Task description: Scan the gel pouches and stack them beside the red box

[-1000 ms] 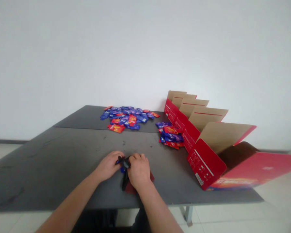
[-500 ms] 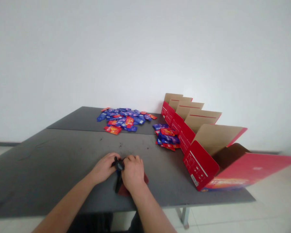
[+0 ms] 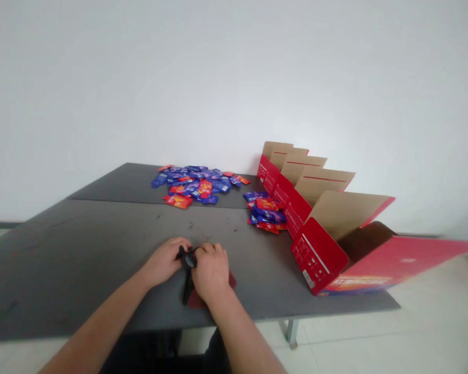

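A black tool with a round head and a long strip (image 3: pixel 187 262) lies near the front of the dark table, over a dark red flat piece (image 3: pixel 197 299). My left hand (image 3: pixel 167 262) is at the tool's left side, its fingers bent around the upper left end. On the other side my right hand (image 3: pixel 211 270) has its fingers curled down against the tool's top right, above the red piece. Both hands are closed; the fingertips are partly hidden, and I cannot make out exactly what each one pinches.
Blue and red packets (image 3: pixel 205 188) lie spread at the back of the table (image 3: pixel 101 228). A smaller packet pile (image 3: pixel 267 214) sits beside a row of open red boxes (image 3: pixel 320 257) along the right side. A pale wall (image 3: pixel 179 78) stands behind.
The whole view has shifted slightly, so everything sits a little higher and further left. Both hands stay at the black tool, with almost no change in their grip.
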`<control>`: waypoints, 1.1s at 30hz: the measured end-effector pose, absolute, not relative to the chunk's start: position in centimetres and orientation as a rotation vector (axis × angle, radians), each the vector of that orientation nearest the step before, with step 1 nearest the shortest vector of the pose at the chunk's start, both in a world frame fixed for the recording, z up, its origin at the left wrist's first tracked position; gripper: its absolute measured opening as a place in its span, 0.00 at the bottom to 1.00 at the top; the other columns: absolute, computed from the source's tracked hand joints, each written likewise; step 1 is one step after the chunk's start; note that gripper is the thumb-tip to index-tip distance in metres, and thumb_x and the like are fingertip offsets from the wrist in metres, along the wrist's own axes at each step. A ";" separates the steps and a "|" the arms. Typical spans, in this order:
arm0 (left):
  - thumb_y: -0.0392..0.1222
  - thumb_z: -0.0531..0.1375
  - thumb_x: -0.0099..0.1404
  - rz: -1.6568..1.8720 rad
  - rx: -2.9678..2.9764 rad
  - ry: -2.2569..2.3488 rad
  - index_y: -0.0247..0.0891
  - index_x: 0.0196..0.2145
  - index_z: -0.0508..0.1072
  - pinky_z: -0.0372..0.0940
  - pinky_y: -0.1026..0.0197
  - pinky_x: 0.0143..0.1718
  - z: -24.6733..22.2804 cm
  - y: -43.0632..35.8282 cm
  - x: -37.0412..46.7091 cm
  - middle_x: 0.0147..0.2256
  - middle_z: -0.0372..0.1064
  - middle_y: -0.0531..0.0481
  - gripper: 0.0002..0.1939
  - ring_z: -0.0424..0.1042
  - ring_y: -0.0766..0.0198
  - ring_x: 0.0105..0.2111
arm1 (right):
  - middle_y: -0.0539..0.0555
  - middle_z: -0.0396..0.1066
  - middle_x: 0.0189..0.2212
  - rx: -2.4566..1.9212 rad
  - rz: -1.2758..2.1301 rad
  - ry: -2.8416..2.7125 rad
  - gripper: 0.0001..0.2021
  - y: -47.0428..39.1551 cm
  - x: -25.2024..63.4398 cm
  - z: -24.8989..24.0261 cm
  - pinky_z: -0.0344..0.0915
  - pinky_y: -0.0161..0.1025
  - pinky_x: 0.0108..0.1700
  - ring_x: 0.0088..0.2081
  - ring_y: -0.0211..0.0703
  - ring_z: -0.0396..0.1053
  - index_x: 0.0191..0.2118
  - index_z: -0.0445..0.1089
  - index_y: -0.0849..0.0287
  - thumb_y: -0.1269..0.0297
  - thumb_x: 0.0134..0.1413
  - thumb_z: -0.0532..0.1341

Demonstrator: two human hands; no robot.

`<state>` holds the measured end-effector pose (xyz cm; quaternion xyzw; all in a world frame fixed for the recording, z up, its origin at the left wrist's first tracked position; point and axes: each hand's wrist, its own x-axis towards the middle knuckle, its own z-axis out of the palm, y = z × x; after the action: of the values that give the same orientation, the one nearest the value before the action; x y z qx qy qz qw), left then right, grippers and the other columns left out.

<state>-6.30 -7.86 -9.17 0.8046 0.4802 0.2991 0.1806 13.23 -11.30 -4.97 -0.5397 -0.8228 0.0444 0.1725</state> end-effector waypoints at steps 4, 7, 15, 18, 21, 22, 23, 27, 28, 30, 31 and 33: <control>0.44 0.61 0.69 0.814 2.261 1.380 0.41 0.32 0.75 0.66 0.51 0.53 -8.7 -8.2 -6.1 0.45 0.77 0.45 0.08 0.74 0.53 0.48 | 0.56 0.76 0.47 -1.757 0.121 -2.238 0.09 -9.8 17.6 -5.3 0.58 0.43 0.46 0.48 0.51 0.66 0.43 0.77 0.54 0.69 0.60 0.60; 0.45 0.62 0.69 0.807 2.246 1.386 0.41 0.31 0.75 0.66 0.51 0.53 -8.5 -8.2 -6.1 0.46 0.77 0.45 0.10 0.74 0.53 0.49 | 0.57 0.76 0.48 -1.909 0.075 -2.153 0.09 -8.8 19.8 -4.1 0.58 0.44 0.45 0.48 0.52 0.67 0.42 0.78 0.55 0.70 0.60 0.60; 0.41 0.61 0.68 0.823 2.263 1.401 0.41 0.36 0.77 0.66 0.52 0.54 -8.9 -8.1 -6.2 0.46 0.76 0.45 0.05 0.73 0.53 0.49 | 0.54 0.76 0.47 -1.574 0.119 -2.330 0.09 -10.6 14.7 -4.8 0.58 0.43 0.47 0.49 0.51 0.66 0.43 0.77 0.52 0.67 0.64 0.59; 0.44 0.62 0.69 0.810 2.266 1.375 0.41 0.32 0.76 0.66 0.52 0.53 -8.8 -8.2 -6.2 0.47 0.76 0.45 0.08 0.73 0.54 0.49 | 0.54 0.76 0.49 -1.787 0.115 -2.238 0.10 -9.3 18.2 -5.0 0.58 0.43 0.46 0.49 0.51 0.66 0.44 0.78 0.52 0.69 0.61 0.60; 0.45 0.62 0.69 0.801 2.263 1.379 0.41 0.31 0.75 0.66 0.52 0.52 -8.8 -8.1 -6.3 0.47 0.76 0.46 0.09 0.73 0.54 0.48 | 0.57 0.75 0.50 -1.997 0.080 -2.151 0.10 -8.0 21.3 -4.0 0.58 0.43 0.46 0.49 0.52 0.67 0.44 0.78 0.54 0.69 0.61 0.60; 0.45 0.62 0.69 0.800 2.259 1.388 0.41 0.30 0.75 0.66 0.52 0.52 -8.9 -8.1 -6.3 0.47 0.76 0.46 0.10 0.73 0.54 0.48 | 0.57 0.75 0.50 -1.989 0.066 -2.150 0.10 -8.0 21.3 -3.6 0.58 0.43 0.47 0.49 0.51 0.67 0.45 0.78 0.54 0.68 0.62 0.61; 0.45 0.62 0.69 0.800 2.258 1.397 0.41 0.30 0.75 0.66 0.52 0.53 -9.0 -8.0 -6.4 0.47 0.76 0.46 0.10 0.73 0.53 0.49 | 0.57 0.75 0.50 -1.937 0.058 -2.167 0.10 -8.3 20.7 -3.2 0.58 0.43 0.48 0.50 0.51 0.66 0.46 0.78 0.54 0.67 0.62 0.61; 0.45 0.61 0.69 0.798 2.274 1.392 0.41 0.33 0.76 0.65 0.51 0.55 -9.1 -7.9 -6.3 0.46 0.76 0.46 0.08 0.73 0.53 0.49 | 0.56 0.75 0.51 -1.580 0.090 -2.326 0.10 -9.9 15.8 -3.6 0.58 0.43 0.50 0.51 0.51 0.64 0.47 0.77 0.52 0.64 0.65 0.59; 0.44 0.61 0.69 0.799 2.275 1.389 0.42 0.34 0.76 0.65 0.51 0.55 -9.0 -8.0 -6.2 0.46 0.76 0.45 0.07 0.73 0.53 0.50 | 0.56 0.75 0.49 -1.547 0.110 -2.354 0.10 -10.2 15.1 -4.0 0.58 0.44 0.49 0.51 0.51 0.64 0.45 0.77 0.52 0.64 0.66 0.58; 0.43 0.61 0.69 0.800 2.266 1.393 0.41 0.34 0.76 0.65 0.51 0.56 -8.8 -8.1 -6.1 0.46 0.77 0.45 0.07 0.73 0.53 0.50 | 0.56 0.76 0.48 -1.587 0.136 -2.355 0.10 -10.0 15.1 -4.6 0.58 0.43 0.48 0.50 0.51 0.65 0.43 0.78 0.53 0.64 0.66 0.58; 0.43 0.62 0.69 0.798 2.259 1.397 0.41 0.33 0.76 0.65 0.51 0.55 -8.7 -8.1 -6.1 0.47 0.77 0.45 0.07 0.73 0.53 0.50 | 0.56 0.76 0.48 -1.649 0.142 -2.330 0.09 -9.6 16.0 -4.8 0.58 0.43 0.47 0.50 0.51 0.65 0.44 0.78 0.53 0.65 0.65 0.59; 0.44 0.62 0.69 0.792 2.250 1.400 0.41 0.31 0.76 0.65 0.51 0.54 -8.6 -8.2 -6.1 0.47 0.76 0.45 0.09 0.73 0.53 0.49 | 0.56 0.76 0.49 -1.810 0.133 -2.255 0.09 -8.4 18.4 -4.7 0.57 0.43 0.47 0.50 0.51 0.65 0.45 0.78 0.53 0.66 0.63 0.61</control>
<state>-6.08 -8.20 -8.60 0.7992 0.4972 0.2815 0.1869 18.42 -8.39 -4.72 -0.6205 -0.7731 0.0455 0.1231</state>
